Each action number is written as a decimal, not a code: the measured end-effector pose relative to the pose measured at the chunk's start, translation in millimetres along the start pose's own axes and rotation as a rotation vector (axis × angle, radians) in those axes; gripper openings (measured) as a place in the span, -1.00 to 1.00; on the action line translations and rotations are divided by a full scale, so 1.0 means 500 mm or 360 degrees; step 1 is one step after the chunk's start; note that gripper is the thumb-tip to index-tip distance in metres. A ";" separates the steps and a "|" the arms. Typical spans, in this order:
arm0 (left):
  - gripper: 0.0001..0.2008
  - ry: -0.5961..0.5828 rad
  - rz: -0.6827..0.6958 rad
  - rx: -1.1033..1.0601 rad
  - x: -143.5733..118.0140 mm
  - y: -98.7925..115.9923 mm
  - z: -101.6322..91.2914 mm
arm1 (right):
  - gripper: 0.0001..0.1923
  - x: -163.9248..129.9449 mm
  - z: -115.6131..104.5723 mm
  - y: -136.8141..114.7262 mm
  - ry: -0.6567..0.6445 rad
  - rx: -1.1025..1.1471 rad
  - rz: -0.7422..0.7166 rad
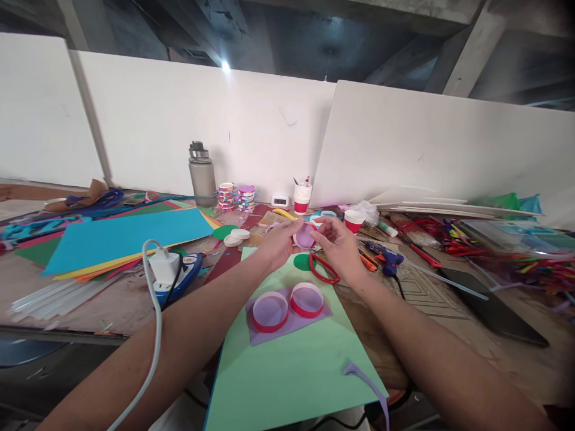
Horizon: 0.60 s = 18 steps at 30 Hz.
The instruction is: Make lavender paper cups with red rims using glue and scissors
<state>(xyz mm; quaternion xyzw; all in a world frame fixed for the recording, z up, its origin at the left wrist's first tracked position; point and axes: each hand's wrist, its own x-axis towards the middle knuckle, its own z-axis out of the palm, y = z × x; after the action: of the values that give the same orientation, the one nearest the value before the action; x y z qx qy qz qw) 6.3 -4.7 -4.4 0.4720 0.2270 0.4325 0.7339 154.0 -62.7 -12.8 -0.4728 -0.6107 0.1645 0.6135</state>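
Note:
Between both hands, above the far end of a light green sheet (pixel 296 383), is a small paper ring with a purple disc in it (pixel 305 236). My left hand (pixel 282 242) grips its left side, fingers closed. My right hand (pixel 336 242) pinches the right edge with thumb and fingers. Nearer me, two red-and-white paper rings, a left one (pixel 270 327) and a right one (pixel 307 312), stand on a piece of purple paper (pixel 255 339). Red-handled scissors (pixel 327 278) and a green disc (pixel 302 261) lie just below my hands. A curled purple strip (pixel 369 383) rests at the sheet's right edge.
Coloured sheets (pixel 126 239), a power strip (pixel 191 272) with a white charger and cable, and a grey bottle (pixel 202 179) are on the left. A blue glue gun (pixel 389 258), a red-and-white cup (pixel 354 221) and a dark flat panel (pixel 494 311) lie on the right.

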 end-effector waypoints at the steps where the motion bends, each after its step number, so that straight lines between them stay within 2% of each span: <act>1: -0.61 0.0016 0.0005 0.0016 0.000 -0.001 -0.001 | -0.66 0.001 0.000 0.001 -0.0002 -0.0004 0.0024; 6: -0.58 0.0063 0.0187 0.0069 -0.001 0.001 -0.004 | -0.61 0.002 -0.004 0.002 -0.0069 -0.0113 0.0100; 8: -0.56 0.0073 0.0196 0.0090 0.001 0.002 -0.004 | -0.59 0.004 -0.004 0.002 -0.0067 -0.0067 0.0142; 14: -0.57 0.0081 0.0042 -0.0045 0.002 0.004 0.007 | -0.46 0.011 -0.002 0.005 -0.0041 0.0434 0.0449; 18: -0.71 0.0129 -0.0052 -0.0087 -0.004 0.008 0.016 | -0.44 0.013 -0.001 0.005 -0.0010 0.0585 0.0535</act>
<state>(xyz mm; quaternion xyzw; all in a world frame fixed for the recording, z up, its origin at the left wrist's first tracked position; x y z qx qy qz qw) 9.4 -9.7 2.6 0.4302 0.2523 0.4454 0.7436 156.5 -56.6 -10.7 -0.4477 -0.4852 0.3741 0.6513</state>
